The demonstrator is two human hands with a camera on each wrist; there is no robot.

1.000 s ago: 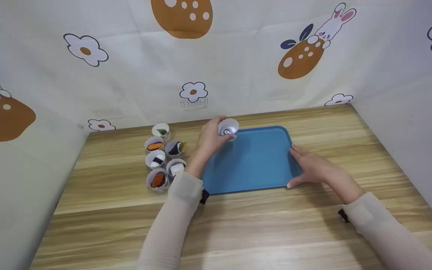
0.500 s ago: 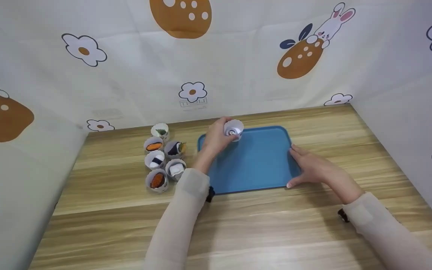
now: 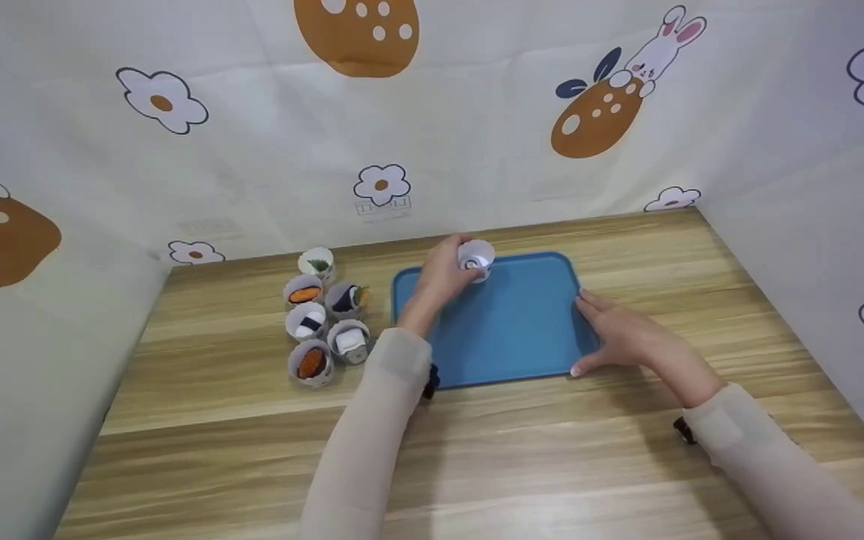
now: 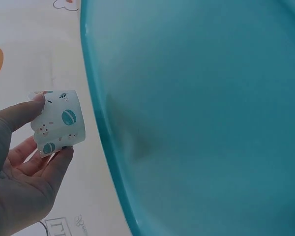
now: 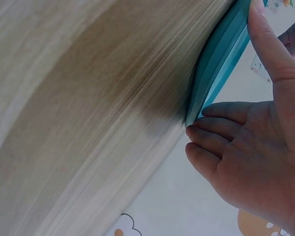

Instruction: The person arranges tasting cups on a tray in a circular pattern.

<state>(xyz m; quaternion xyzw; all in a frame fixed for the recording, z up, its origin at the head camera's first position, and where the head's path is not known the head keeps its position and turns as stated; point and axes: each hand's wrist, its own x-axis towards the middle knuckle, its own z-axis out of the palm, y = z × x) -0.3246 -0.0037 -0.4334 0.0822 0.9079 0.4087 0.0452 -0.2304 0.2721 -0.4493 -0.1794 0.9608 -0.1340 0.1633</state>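
Note:
My left hand (image 3: 443, 274) pinches a scalloped paper cup (image 3: 476, 260) between thumb and fingers at the back edge of a blue tray (image 3: 511, 326). A small white round piece with a dark ring lies inside the cup. In the left wrist view, the cup (image 4: 61, 123) shows a macaron print and is tilted, clear of the tray's rim. My right hand (image 3: 623, 334) rests against the tray's right side, thumb at the near corner. In the right wrist view, its fingers (image 5: 219, 130) lie fairly straight, touching the outer rim (image 5: 221, 64).
Several paper cups stand grouped left of the tray, holding sushi-like pieces: orange-topped (image 3: 312, 364), white with a dark band (image 3: 307, 322), plain white (image 3: 350, 342), a dark-wrapped one (image 3: 347, 300), and green (image 3: 317, 265). A printed cloth wall (image 3: 274, 150) rises behind the wooden table (image 3: 537, 450).
My left hand has carried the cup slightly to the right along the tray's back edge. The right hand stays at the tray's side. The view has shifted slightly.

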